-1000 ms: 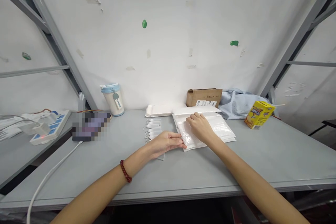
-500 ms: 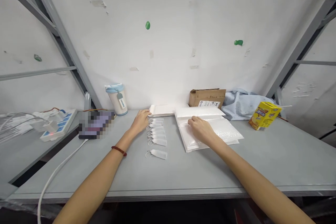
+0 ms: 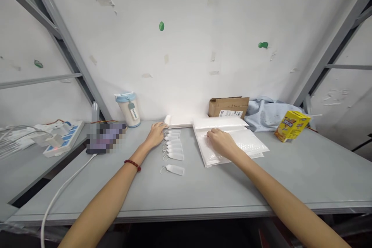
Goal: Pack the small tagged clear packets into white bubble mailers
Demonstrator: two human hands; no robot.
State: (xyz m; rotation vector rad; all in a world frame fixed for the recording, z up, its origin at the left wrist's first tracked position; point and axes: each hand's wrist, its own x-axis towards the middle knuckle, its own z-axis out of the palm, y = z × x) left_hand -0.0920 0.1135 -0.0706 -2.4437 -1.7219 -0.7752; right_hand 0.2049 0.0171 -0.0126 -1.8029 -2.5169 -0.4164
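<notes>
My left hand (image 3: pixel 154 135) is at the far end of a column of several small white tags (image 3: pixel 174 144) with thin loops. Its bent fingertips meet the left end of a flat white pack (image 3: pixel 180 123); what they hold, if anything, is hidden. One more white tag (image 3: pixel 174 169) lies apart, nearer the front. To the right, my right hand (image 3: pixel 220 140) rests with curled fingers on a white bubble mailer (image 3: pixel 247 143), closed at the line under its raised flap (image 3: pixel 217 123). Other mailers show beneath it.
A brown cardboard box (image 3: pixel 228 106), a pale blue cloth (image 3: pixel 264 112) and a yellow drink carton (image 3: pixel 291 126) stand behind and right. On the left are a tumbler (image 3: pixel 129 112), a blurred phone (image 3: pixel 106 138) with a white cable (image 3: pixel 66 182), and a power strip (image 3: pixel 65 141).
The view has shifted slightly. Both hands stay in practically the same places, and the tags and mailers lie as before.
</notes>
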